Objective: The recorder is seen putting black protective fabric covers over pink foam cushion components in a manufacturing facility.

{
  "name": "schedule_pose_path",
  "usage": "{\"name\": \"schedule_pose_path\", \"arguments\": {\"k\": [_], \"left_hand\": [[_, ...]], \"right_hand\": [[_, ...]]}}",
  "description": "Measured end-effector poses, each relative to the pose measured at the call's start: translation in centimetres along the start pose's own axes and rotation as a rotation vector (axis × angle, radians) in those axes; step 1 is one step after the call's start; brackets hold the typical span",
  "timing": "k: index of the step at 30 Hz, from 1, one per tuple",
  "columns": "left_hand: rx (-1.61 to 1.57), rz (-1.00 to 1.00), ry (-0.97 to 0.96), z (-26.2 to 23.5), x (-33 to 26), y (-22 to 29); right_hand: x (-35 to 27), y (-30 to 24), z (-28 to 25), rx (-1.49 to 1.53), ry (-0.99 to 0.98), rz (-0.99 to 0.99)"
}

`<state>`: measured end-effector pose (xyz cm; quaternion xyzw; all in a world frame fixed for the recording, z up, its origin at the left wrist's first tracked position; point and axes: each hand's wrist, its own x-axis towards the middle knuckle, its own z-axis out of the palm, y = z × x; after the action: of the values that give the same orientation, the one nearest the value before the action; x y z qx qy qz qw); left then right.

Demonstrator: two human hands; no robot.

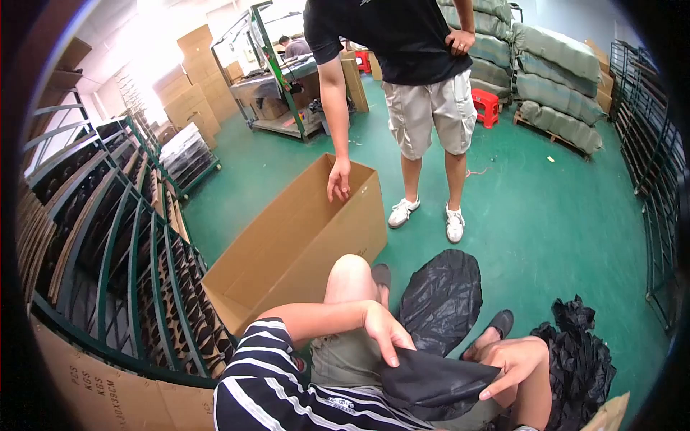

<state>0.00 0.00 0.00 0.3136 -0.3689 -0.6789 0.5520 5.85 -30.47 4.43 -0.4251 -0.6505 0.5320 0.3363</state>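
I am watching the left hand (387,330) and right hand (516,360) pinching the black piece (435,384) over the lap (345,361), at its eleven and two o'clock edges, even tension best keeping it smooth.

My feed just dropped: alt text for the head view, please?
The left hand and right hand hold a limp black sheet between them, near wrinkled black plastic. Ahead, a co-worker's hand hangs at the opening of a cardboard box.

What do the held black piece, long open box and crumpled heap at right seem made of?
Held piece: smooth, dull fabric or faux leather; drapes softly.
Open box: matte cardboard; brown, thin-walled.
Crumpled heap: probably thin black plastic; sharp, shiny creases.
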Motion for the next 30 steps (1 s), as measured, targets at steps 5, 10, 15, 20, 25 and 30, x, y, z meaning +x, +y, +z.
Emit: {"name": "schedule_pose_path", "arguments": {"k": [5,10,15,20,25,30], "left_hand": [[0.108,0.0,0.15,-0.8,-0.4,2.7],[0.113,-0.069,0.168,-2.5,-2.9,3.2],[0.132,-0.208,0.147,-2.5,-3.8,2.5],[0.132,-0.146,0.137,-0.7,-3.6,2.0],[0.113,-0.114,0.072,-0.7,-2.9,1.2],[0.072,-0.367,0.005,-2.1,-3.1,-2.5]], "right_hand": [[-2.5,0.8,-0.7,0.098,0.133,0.022],[-2.0,-1.8,-2.0,0.045,0.125,0.035],[-2.3,-1.3,0.1,0.129,0.178,0.142],[-3.4,2.0,1.3,0.02,0.149,0.277],[-1.5,0.4,1.1,0.108,0.205,0.451],[0.5,4.6,1.6,0.202,0.095,0.567]]}}
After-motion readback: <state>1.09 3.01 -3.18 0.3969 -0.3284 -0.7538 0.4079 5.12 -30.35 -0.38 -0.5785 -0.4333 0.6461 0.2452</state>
